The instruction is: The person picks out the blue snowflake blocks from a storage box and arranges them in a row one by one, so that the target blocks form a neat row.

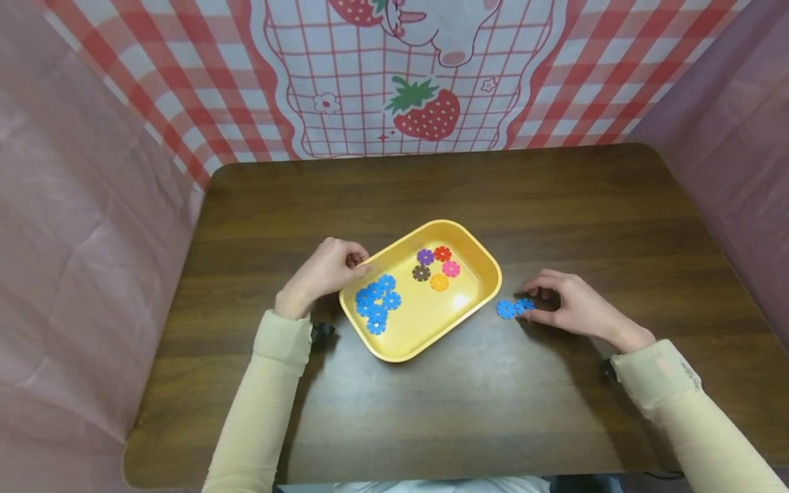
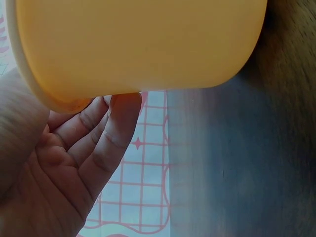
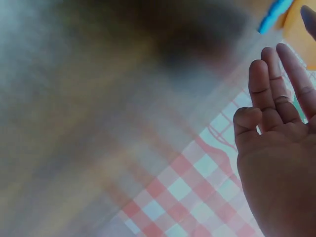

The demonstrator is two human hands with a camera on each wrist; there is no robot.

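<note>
My left hand (image 1: 327, 268) grips the rim of a yellow plastic tray (image 1: 403, 349) at its left end. In the left wrist view its fingers (image 2: 91, 153) lie against the tray's outer wall. Several blue notched flower discs (image 1: 377, 311) lie bunched in the left part of the tray. To the right of the tray, two more blue discs (image 1: 505, 309) sit edge to edge on the table. My right hand (image 1: 570, 305) is at the right-hand one, thumb and index fingertips at its edges. In the right wrist view the fingers are extended and a blue disc (image 3: 273, 16) shows beyond the fingertips.
Purple (image 1: 425, 257), red (image 1: 442, 254), pink (image 1: 451, 269), orange (image 1: 440, 282) and dark brown (image 1: 421, 273) discs form a loose ring in the tray. The brown wooden table (image 1: 382, 424) runs back to a red checked cloth (image 1: 222, 82) with strawberries. Pink curtains hang on both sides.
</note>
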